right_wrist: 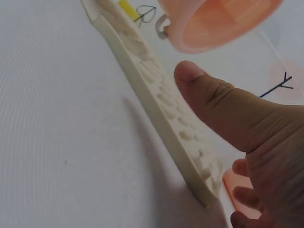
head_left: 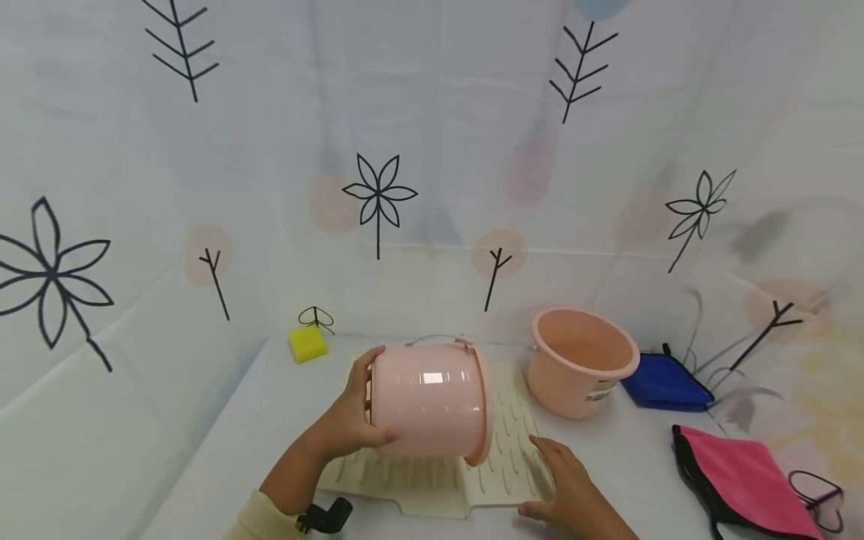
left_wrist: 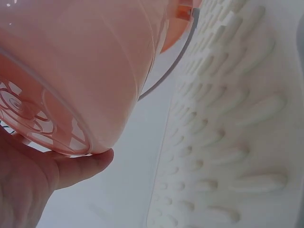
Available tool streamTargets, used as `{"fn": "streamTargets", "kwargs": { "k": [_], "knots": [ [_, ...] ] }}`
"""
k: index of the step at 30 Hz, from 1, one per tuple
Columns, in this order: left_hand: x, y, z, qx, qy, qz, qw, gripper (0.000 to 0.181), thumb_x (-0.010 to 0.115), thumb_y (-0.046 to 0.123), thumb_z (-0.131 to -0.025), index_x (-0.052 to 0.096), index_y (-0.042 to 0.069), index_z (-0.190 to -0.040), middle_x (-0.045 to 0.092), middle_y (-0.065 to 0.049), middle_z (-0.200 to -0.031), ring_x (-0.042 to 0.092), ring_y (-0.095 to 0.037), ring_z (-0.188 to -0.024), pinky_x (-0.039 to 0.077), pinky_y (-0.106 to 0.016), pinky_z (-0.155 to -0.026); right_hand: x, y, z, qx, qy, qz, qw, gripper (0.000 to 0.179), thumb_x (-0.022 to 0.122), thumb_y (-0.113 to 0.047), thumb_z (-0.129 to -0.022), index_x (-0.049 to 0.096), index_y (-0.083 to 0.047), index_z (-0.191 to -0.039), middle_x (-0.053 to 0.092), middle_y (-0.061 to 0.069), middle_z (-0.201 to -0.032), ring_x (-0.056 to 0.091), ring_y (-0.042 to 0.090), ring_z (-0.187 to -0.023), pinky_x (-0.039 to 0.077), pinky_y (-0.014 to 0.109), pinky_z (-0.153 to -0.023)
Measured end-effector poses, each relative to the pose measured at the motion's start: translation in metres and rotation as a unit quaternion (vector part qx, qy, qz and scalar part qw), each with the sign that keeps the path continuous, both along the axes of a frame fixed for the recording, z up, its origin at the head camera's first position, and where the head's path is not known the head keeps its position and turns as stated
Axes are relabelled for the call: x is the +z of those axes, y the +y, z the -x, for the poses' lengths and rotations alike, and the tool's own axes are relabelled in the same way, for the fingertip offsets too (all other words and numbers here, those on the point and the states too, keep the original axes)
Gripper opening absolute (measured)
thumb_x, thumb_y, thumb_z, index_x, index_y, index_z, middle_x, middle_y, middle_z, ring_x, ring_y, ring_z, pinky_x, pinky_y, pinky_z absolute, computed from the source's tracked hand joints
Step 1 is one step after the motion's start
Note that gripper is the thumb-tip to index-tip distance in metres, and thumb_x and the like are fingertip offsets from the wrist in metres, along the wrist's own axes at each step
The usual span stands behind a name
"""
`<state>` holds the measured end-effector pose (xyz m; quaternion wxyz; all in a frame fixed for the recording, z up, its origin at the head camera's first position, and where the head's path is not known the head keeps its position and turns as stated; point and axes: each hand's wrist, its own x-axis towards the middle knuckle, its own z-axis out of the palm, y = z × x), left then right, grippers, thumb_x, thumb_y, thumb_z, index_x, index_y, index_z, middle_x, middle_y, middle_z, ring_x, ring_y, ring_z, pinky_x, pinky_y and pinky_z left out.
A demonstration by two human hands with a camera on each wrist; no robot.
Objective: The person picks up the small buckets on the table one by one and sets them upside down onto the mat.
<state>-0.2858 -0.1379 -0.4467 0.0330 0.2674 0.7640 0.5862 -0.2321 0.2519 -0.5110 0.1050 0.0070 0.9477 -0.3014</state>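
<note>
A glossy pink bucket [head_left: 428, 397] is tipped on its side over a cream ribbed drainboard [head_left: 509, 442], its mouth facing right. My left hand [head_left: 347, 420] grips it by the base end, thumb along the lower side. The left wrist view shows the bucket's moulded underside [left_wrist: 28, 109] and a thin grey handle [left_wrist: 175, 64] hanging from the rim. By the drainboard's right edge, my right hand [head_left: 570, 487] holds nothing, its fingers apart. In the right wrist view its thumb [right_wrist: 209, 90] stands out just below the bucket's rim [right_wrist: 190, 47].
A second, peach bucket [head_left: 567, 386] stands upright at the back right. Beside it lie a blue pouch [head_left: 664, 382] and, nearer, a pink cloth item with black edging [head_left: 749, 480]. A yellow sponge [head_left: 307, 343] sits at the back left, before a patterned curtain [head_left: 432, 150].
</note>
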Motion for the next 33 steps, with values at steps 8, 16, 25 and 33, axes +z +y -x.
{"fn": "streamTargets", "kwargs": {
  "k": [8,16,25,33],
  "knots": [
    [0.009,-0.012,0.001,0.032,-0.003,0.013,0.9994,0.120,0.089,0.029,-0.077,0.004,0.041,-0.162,0.029,-0.015,-0.159,0.054,-0.040,-0.127,0.062,-0.046,-0.091,-0.019,0.013,0.004,0.020,-0.008,0.027,0.9994,0.124,0.095,-0.059,-0.062,0.041,-0.002,-0.158,0.041,0.026,-0.161,0.038,0.049,-0.148,0.033,0.069,-0.118],
    [0.024,-0.024,0.001,0.061,-0.005,0.035,0.9975,0.123,0.091,0.032,-0.075,0.005,0.041,-0.162,0.029,-0.013,-0.157,0.055,-0.040,-0.123,0.064,-0.044,-0.086,-0.026,0.023,0.004,0.031,-0.021,0.009,0.9993,0.119,0.092,-0.058,-0.069,0.041,0.002,-0.157,0.036,0.028,-0.164,0.030,0.055,-0.150,0.026,0.074,-0.118],
    [0.024,-0.038,0.004,0.104,0.002,0.052,0.9932,0.125,0.092,0.034,-0.073,0.005,0.039,-0.162,0.031,-0.013,-0.156,0.054,-0.040,-0.124,0.064,-0.044,-0.087,-0.027,0.024,0.007,0.014,-0.016,-0.014,0.9997,0.115,0.092,-0.058,-0.069,0.045,0.003,-0.155,0.042,0.029,-0.160,0.035,0.055,-0.147,0.031,0.073,-0.116],
    [0.027,-0.058,0.005,0.128,0.045,0.071,0.9882,0.125,0.093,0.032,-0.072,0.008,0.034,-0.162,0.032,-0.014,-0.153,0.049,-0.040,-0.126,0.061,-0.041,-0.084,-0.027,0.025,0.006,0.007,-0.021,0.000,0.9998,0.115,0.091,-0.060,-0.069,0.045,0.001,-0.155,0.043,0.027,-0.160,0.034,0.054,-0.147,0.030,0.073,-0.116]
  ]
}}
